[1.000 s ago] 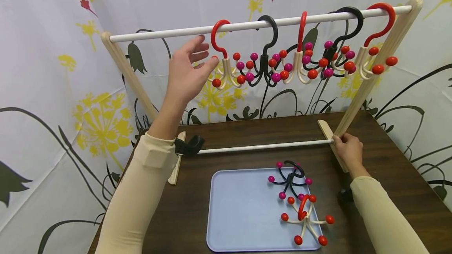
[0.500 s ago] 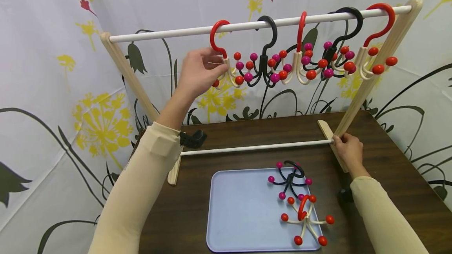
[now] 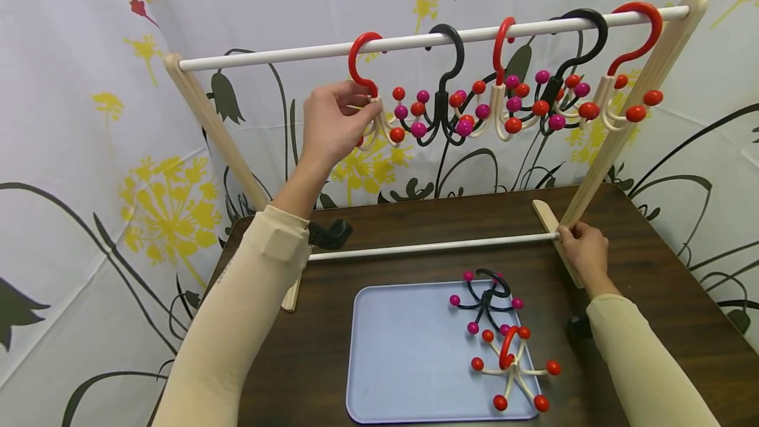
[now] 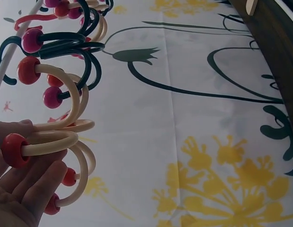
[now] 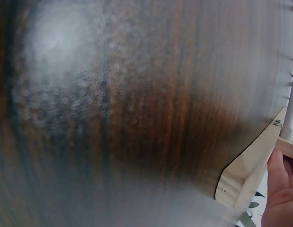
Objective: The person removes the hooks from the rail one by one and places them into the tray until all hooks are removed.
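Observation:
My left hand [image 3: 335,127] pinches the neck of the leftmost cream hanger with a red hook [image 3: 354,68], which hangs on the white rail [image 3: 267,56] of a wooden rack. In the left wrist view, its curved cream arms [image 4: 52,144] end in red balls, with the fingers of my left hand [image 4: 30,189] around them. My right hand [image 3: 584,259] grips the foot of the rack's right post [image 3: 607,143]. The right wrist view shows that hand [image 5: 281,194] against the wood, partly cut off. Several black-hooked and red-hooked hangers, such as the black hanger [image 3: 441,107], hang further right.
A pale blue tray [image 3: 391,361] lies on the dark wooden table [image 3: 445,223]. On its right side are a black hanger with pink balls [image 3: 487,298] and a cream hanger with red balls [image 3: 514,369]. The rack's lower white bar [image 3: 433,247] crosses behind the tray.
My left hand has come down and right from just under the rail and now pinches the leftmost hanger's neck. That hanger has shifted slightly left. My right hand has stayed on the post.

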{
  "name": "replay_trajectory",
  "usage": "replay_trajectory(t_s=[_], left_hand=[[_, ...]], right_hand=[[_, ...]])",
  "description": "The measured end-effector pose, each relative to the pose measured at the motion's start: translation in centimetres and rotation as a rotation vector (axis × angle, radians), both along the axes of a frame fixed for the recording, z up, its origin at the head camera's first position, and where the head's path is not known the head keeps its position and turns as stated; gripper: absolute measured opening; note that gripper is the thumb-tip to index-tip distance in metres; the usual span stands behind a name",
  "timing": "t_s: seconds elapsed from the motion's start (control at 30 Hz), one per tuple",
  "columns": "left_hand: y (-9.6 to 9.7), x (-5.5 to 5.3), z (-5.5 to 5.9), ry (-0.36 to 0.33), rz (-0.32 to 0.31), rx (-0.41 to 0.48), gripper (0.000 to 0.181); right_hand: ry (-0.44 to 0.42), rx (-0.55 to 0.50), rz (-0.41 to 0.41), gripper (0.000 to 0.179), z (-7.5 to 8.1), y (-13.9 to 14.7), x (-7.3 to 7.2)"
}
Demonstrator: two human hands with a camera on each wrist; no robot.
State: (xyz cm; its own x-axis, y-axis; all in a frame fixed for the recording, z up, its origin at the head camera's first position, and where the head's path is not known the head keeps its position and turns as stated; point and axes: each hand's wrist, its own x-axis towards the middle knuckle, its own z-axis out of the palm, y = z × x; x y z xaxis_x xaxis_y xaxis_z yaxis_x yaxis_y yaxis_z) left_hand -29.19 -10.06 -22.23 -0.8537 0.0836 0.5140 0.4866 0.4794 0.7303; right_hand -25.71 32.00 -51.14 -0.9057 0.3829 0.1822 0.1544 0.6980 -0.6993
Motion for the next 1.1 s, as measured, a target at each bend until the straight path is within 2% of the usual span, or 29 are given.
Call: replay_trajectory(t_s=[0.3, 0.67, 0.8, 1.1], left_hand=[[-0.1, -0.5, 0.0, 0.079, 0.023, 0.061, 0.02], [-0.7, 0.1, 0.5, 0.172, 0.124, 0.086, 0.02], [-0.9, 0.3, 0.3, 0.213, 0.166, 0.095, 0.022], [-1.9, 0.8, -0.5, 0.288, 0.171, 0.122, 0.018]], right_hand=[[0.006, -0.003, -0.007, 0.032, -0.1, -0.1, -0.1], [0.002, -0.002, 0.003, 0.034, -0.2, 0.0, 0.0], [0.005, -0.002, 0.006, 0.033, -0.3, -0.1, 0.0], [0.026, 0.0, -0.003, 0.032, -0.3, 0.0, -0.2]])
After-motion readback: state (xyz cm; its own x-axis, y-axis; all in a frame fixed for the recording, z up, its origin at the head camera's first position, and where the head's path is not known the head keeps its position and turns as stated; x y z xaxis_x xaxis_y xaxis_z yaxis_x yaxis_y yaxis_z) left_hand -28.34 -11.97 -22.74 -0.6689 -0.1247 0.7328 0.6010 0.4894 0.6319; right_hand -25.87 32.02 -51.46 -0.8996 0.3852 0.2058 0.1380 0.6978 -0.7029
